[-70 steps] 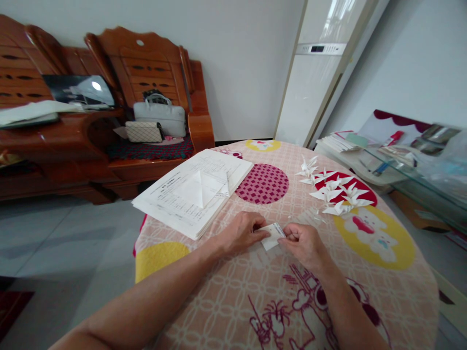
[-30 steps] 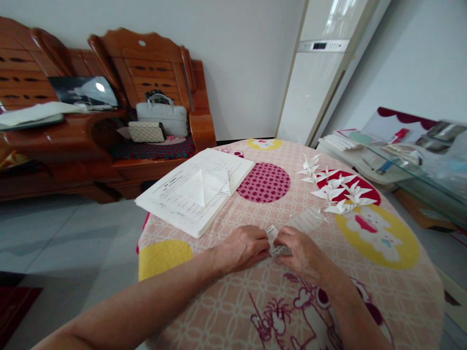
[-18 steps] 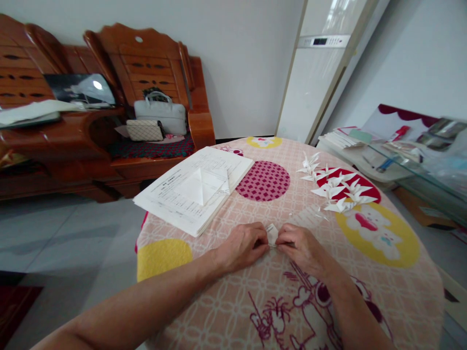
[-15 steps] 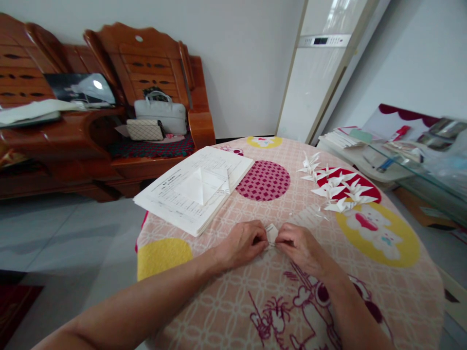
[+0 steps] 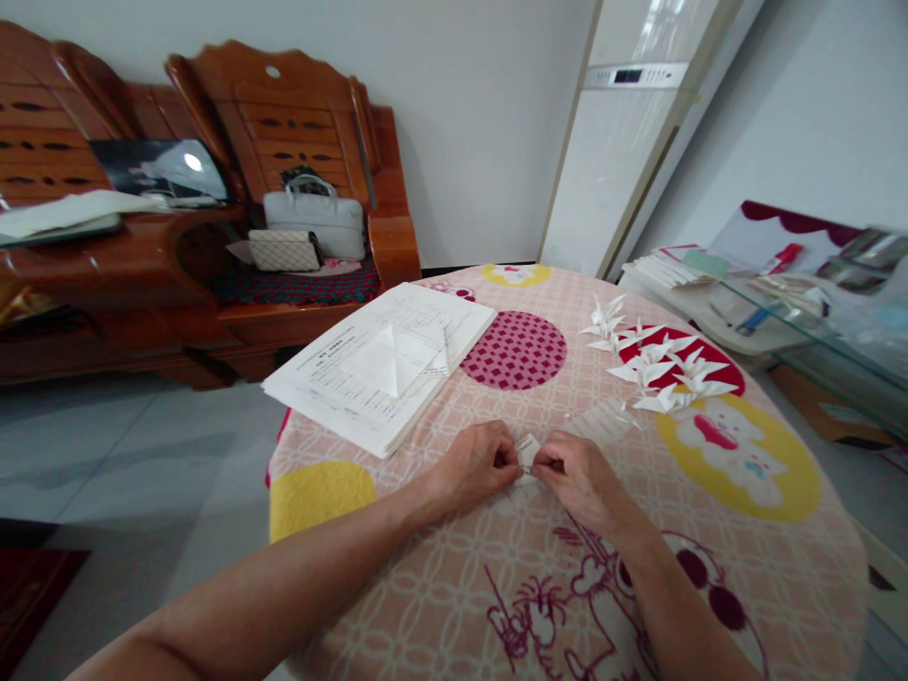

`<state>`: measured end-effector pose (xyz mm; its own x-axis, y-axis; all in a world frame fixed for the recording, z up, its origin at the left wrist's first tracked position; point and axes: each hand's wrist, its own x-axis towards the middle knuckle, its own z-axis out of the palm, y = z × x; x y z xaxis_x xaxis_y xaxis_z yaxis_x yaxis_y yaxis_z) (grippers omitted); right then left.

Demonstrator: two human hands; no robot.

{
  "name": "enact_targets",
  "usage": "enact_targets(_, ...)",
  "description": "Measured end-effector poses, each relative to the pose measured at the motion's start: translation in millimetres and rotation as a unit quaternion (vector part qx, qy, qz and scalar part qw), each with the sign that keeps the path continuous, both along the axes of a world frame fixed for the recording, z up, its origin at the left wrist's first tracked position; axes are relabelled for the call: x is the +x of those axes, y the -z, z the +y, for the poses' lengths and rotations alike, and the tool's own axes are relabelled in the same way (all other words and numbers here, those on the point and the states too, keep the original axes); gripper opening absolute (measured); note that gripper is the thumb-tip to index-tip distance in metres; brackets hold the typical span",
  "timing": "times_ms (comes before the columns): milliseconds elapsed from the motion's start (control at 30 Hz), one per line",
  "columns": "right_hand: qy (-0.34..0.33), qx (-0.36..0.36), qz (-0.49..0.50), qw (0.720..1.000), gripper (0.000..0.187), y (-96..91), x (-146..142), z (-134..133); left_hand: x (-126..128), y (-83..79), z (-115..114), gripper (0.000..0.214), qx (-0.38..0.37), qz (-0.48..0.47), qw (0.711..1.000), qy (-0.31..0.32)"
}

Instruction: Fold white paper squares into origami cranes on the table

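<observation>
A small piece of folded paper (image 5: 526,450) with printed text lies between my two hands, just above the tablecloth. My left hand (image 5: 484,458) is closed, its fingertips pinching the paper's left edge. On the other edge my right hand (image 5: 576,473) pinches with thumb and fingers. The lower part of the paper is partly hidden by the fingertips. Several white paper cranes (image 5: 653,364) stand at the right of the table. To the left, folded paper squares (image 5: 397,359) rest on a stack of printed sheets (image 5: 333,397).
A patterned pink cloth covers the round table (image 5: 440,586). Tiny paper scraps (image 5: 624,411) lie beyond my right hand. Wooden seats (image 5: 298,113) with bags stand at the back left. A glass-topped side table (image 5: 815,331) with clutter is at the right.
My hands keep their pinch on the folded paper, with only a slight shift of the fingers. The whole view has moved a little; the cranes and the stack stay in place.
</observation>
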<state>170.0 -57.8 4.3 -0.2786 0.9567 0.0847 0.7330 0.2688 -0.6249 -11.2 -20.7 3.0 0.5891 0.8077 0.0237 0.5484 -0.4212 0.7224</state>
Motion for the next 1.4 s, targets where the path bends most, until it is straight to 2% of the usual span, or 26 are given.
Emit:
enact_targets(200,0.012,-0.002,-0.017,1.0,0.015,4.4,-1.5,1.9,-4.9,5.6,-1.2,0.004,0.023,-0.023,0.999,0.003)
enact_targets(333,0.016,0.0,-0.021,1.0,0.014,5.4,-1.7,1.9,-11.7,5.6,-3.8,0.01,0.044,-0.057,0.997,0.035)
enact_targets(433,0.023,-0.006,-0.023,0.999,0.015,3.6,-2.5,1.4,-17.2,0.7,-3.3,0.013,0.061,-0.049,0.994,0.081)
enact_targets(600,0.024,-0.015,-0.015,0.999,0.014,1.0,-3.9,1.2,-27.8,-7.4,2.9,0.02,0.089,-0.011,0.974,0.208)
enact_targets(800,0.028,-0.02,-0.014,0.999,0.014,0.7,-4.4,0.7,-35.3,-11.3,8.8,0.025,0.116,0.013,0.956,0.27)
enact_targets(1400,0.033,-0.019,-0.02,0.999,0.016,1.2,-5.4,1.8,-33.7,-11.2,6.8,0.021,0.155,0.046,0.949,0.272)
